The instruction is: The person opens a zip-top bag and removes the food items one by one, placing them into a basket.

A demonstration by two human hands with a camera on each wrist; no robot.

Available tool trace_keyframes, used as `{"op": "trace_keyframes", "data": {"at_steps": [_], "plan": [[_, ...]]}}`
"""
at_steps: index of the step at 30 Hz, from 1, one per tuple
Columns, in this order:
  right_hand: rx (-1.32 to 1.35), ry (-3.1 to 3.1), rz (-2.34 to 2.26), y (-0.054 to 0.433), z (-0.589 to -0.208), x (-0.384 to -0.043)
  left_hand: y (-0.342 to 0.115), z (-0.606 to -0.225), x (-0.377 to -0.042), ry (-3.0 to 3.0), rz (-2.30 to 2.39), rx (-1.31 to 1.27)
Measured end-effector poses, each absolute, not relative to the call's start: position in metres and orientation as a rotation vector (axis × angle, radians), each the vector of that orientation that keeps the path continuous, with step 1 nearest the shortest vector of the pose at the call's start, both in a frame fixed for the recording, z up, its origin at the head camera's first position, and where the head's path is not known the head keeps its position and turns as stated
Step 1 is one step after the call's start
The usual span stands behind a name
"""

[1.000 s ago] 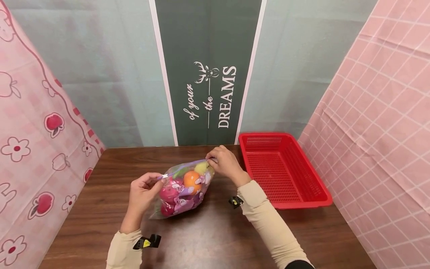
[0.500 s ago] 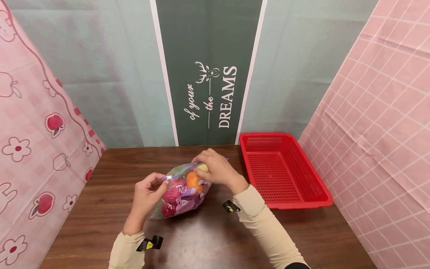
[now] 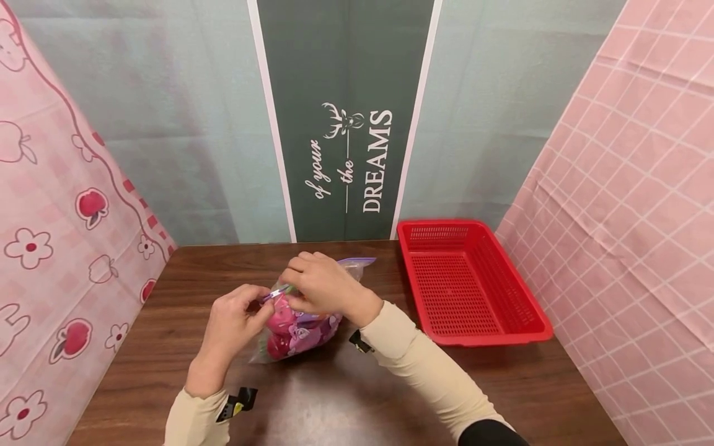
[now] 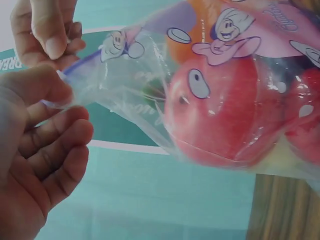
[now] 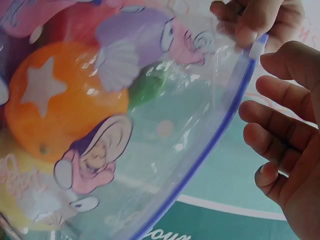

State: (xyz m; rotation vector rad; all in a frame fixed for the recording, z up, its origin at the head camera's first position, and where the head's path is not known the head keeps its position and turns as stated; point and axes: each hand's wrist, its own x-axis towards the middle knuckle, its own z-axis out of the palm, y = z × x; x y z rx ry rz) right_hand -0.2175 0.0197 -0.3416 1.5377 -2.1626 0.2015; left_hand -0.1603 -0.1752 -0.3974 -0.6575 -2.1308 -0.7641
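A clear zip bag [image 3: 309, 334] with purple and pink cartoon prints stands on the table. Inside it, the wrist views show round red fruits [image 4: 215, 115], an orange [image 5: 55, 120] and something yellow behind. My left hand [image 3: 231, 319] pinches the bag's top corner between thumb and forefinger, beside the white slider [image 5: 257, 48] on the purple zip strip [image 5: 210, 165]. Over the bag's top, my right hand [image 3: 329, 285] reaches to the slider, thumb nearest it. The right wrist view shows those fingers loosely bent and spread, with nothing pinched between them.
A red plastic basket [image 3: 457, 294] with slotted walls stands on the right of the brown wooden table [image 3: 334, 402]. Patterned pink cloths [image 3: 630, 186] hang at both sides, and a green printed backdrop [image 3: 346, 62] hangs behind.
My right hand has let go of the zip's right end and moved left along the bag's top to the slider. My left hand keeps its pinch on the left corner.
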Motion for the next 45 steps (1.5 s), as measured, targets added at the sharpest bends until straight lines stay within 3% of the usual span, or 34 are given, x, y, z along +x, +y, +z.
{"op": "trace_keyframes", "data": {"at_steps": [18, 45], "plan": [[1.571, -2.095, 0.074, -0.001, -0.347, -0.213, -0.177, -0.394, -0.156, -2.210, -0.769, -0.602], [1.612, -2.080, 0.105, 0.014, -0.351, -0.222, -0.185, -0.391, -0.152, -2.200, -0.837, -0.710]]}}
